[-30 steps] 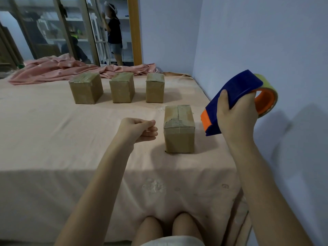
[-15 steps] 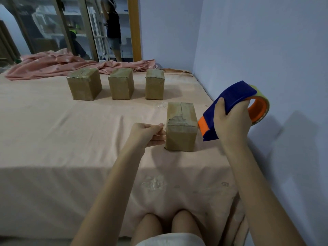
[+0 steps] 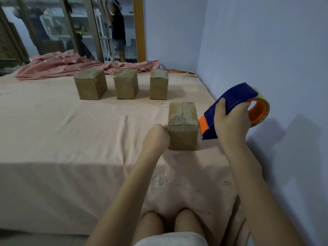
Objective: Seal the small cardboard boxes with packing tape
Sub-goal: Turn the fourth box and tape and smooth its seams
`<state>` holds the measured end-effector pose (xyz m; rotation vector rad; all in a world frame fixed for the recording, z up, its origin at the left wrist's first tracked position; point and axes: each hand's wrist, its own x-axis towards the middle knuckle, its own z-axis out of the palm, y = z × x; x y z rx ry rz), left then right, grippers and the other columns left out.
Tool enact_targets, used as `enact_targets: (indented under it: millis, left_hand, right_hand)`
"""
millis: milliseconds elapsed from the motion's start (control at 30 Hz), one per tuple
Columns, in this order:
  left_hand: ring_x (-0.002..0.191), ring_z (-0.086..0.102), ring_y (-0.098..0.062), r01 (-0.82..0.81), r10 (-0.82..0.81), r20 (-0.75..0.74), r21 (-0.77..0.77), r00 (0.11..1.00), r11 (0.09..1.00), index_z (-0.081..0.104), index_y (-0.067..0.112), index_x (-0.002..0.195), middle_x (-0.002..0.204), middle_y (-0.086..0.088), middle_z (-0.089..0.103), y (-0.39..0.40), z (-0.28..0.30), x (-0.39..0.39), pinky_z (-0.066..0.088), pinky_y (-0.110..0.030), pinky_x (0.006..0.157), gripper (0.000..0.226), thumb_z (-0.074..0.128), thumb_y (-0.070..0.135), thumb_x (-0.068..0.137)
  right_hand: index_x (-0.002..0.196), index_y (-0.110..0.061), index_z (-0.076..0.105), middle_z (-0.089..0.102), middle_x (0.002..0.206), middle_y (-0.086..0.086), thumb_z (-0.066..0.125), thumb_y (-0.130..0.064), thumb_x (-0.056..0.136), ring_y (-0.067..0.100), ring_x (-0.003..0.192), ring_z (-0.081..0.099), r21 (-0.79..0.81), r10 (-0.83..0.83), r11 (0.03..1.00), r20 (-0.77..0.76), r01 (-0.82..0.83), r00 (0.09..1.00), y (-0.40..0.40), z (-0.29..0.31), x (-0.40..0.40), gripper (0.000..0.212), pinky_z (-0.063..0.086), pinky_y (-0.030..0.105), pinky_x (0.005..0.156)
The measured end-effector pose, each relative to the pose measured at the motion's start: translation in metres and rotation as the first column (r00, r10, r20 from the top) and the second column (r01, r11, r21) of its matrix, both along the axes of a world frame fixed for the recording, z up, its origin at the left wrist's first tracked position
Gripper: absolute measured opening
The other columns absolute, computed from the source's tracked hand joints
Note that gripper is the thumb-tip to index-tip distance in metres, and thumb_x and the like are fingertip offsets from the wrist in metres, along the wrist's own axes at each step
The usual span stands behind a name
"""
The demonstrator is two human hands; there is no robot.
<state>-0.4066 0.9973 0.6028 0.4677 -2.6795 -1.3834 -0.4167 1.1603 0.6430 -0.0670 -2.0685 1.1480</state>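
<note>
Fingers of the right hand [image 3: 230, 124] grip a blue-and-orange plastic tape dispenser [image 3: 232, 107], now lowered just right of the nearest small brown cardboard box [image 3: 182, 125] on the pink-sheeted bed [image 3: 71, 132]. Left hand [image 3: 156, 136], fingers curled, has moved in to touch the box's left side, steadying it for taping. Three taped boxes [image 3: 126, 83] stand behind.

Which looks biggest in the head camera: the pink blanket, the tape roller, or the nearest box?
1. Pink blanket, widest, though farthest away.
2. Tape roller and nearest box look alike; both sit close to the camera, so I cannot rank them.
</note>
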Motion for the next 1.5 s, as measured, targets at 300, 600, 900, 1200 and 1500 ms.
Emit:
enact_targets:
  millis: [300,600,900,1200,1500]
  left_hand:
    - [0.122,0.046,-0.013,-0.15,0.239,-0.244,0.335,0.94,0.93,0.04,0.009,0.14,0.134,-0.004,0.05,0.016,-0.035,0.02,0.034,-0.019,0.1,0.048,0.036,0.004,0.092]
    - [0.137,0.027,0.0,0.022,0.231,-0.467,0.476,0.854,0.879,0.019,0.025,0.15,0.152,0.011,0.03,0.06,-0.047,0.035,0.028,-0.031,0.114,0.08,0.039,-0.011,0.082]
    - [0.144,0.01,-0.011,-0.033,0.111,-0.445,0.179,0.888,0.983,0.004,0.015,0.151,0.159,0.0,0.01,0.036,-0.021,0.051,0.011,-0.022,0.115,0.078,0.048,0.007,0.089]
    - [0.143,0.017,-0.032,-0.005,-0.221,-0.168,-0.806,0.961,0.591,0.024,0.0,0.142,0.152,-0.021,0.024,0.054,0.01,0.039,0.011,-0.038,0.118,0.044,0.031,0.013,0.101]
    - [0.146,0.001,-0.031,0.107,-0.226,-0.018,-0.843,0.974,0.527,-0.006,-0.004,0.147,0.157,-0.022,0.001,0.074,0.023,0.029,0.005,-0.04,0.119,0.065,0.036,0.016,0.1]
  right_hand:
    - [0.127,-0.005,0.037,0.059,0.115,0.013,0.056,-0.025,0.091,0.02,0.094,0.059,0.006,0.023,1.0,0.007,-0.023,1.0,0.006,-0.003,0.0,0.045,0.051,0.027,0.07]
    - [0.127,-0.006,0.037,0.059,0.114,0.011,0.057,-0.025,0.091,0.014,0.089,0.055,-0.046,0.056,0.997,-0.011,-0.056,0.998,0.001,-0.005,-0.005,0.046,0.05,0.025,0.068]
    - [0.124,-0.006,0.039,0.06,0.109,0.009,0.058,-0.025,0.091,0.01,0.083,0.051,-0.005,0.05,0.999,-0.018,-0.05,0.999,-0.001,-0.005,-0.01,0.043,0.042,0.018,0.062]
    - [0.123,-0.006,0.041,0.061,0.109,0.01,0.058,-0.025,0.091,0.011,0.084,0.052,-0.033,0.046,0.998,-0.028,-0.047,0.999,-0.006,-0.006,-0.008,0.041,0.049,0.024,0.067]
    - [0.123,-0.005,0.04,0.061,0.109,0.009,0.057,-0.025,0.092,0.013,0.087,0.056,-0.12,0.073,0.99,-0.016,-0.074,0.997,-0.012,-0.011,-0.006,0.041,0.05,0.024,0.07]
